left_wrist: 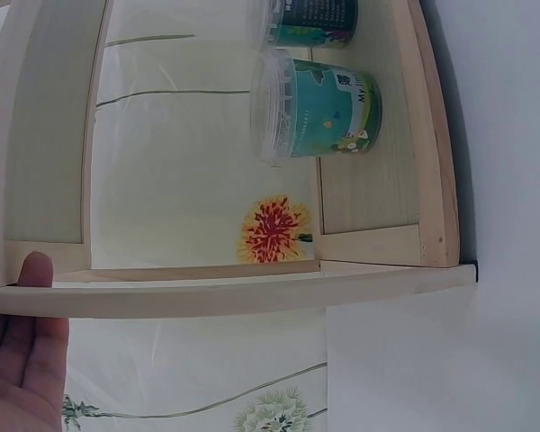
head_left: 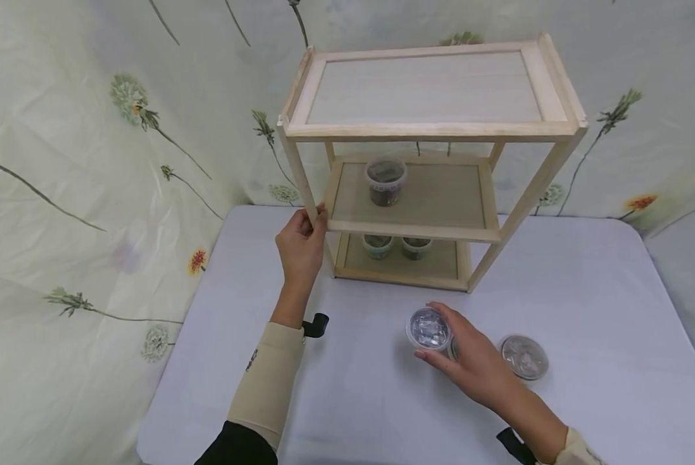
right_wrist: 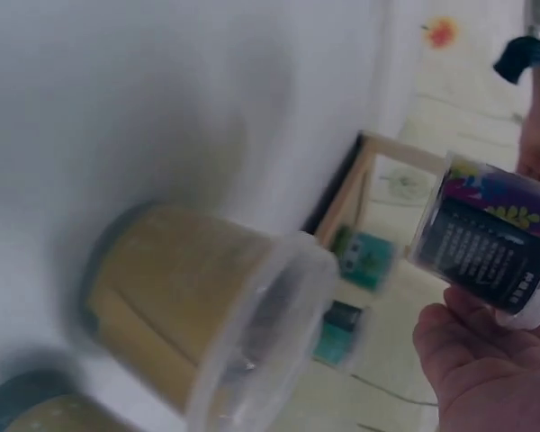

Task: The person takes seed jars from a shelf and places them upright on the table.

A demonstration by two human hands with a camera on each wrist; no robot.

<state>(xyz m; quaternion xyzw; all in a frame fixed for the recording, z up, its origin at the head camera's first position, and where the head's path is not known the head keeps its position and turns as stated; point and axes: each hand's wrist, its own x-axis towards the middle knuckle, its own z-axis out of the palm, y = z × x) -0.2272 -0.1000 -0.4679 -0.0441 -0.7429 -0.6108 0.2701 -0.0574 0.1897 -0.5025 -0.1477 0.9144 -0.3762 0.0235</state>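
Note:
A three-tier wooden shelf rack [head_left: 429, 131] stands on the table. My left hand [head_left: 301, 248] grips its left front post beside the middle shelf. In the left wrist view the fingertips [left_wrist: 36, 270] wrap over the pale wood post [left_wrist: 207, 292]. My right hand [head_left: 481, 368] holds a lidded clear plastic tub [head_left: 429, 328] above the table, in front of the rack. Its dark printed label [right_wrist: 486, 247] shows in the right wrist view. A similar tub [head_left: 385, 182] sits on the middle shelf. Two more, one with a teal label [left_wrist: 328, 108], stand on the bottom shelf.
Right of my right hand, another lidded tub [head_left: 524, 357] stands on the white-covered table [head_left: 609, 310]. The right wrist view shows a tan-sided tub [right_wrist: 180, 297] close by and part of another [right_wrist: 54, 414]. A flower-printed curtain [head_left: 92, 226] hangs behind and to the left.

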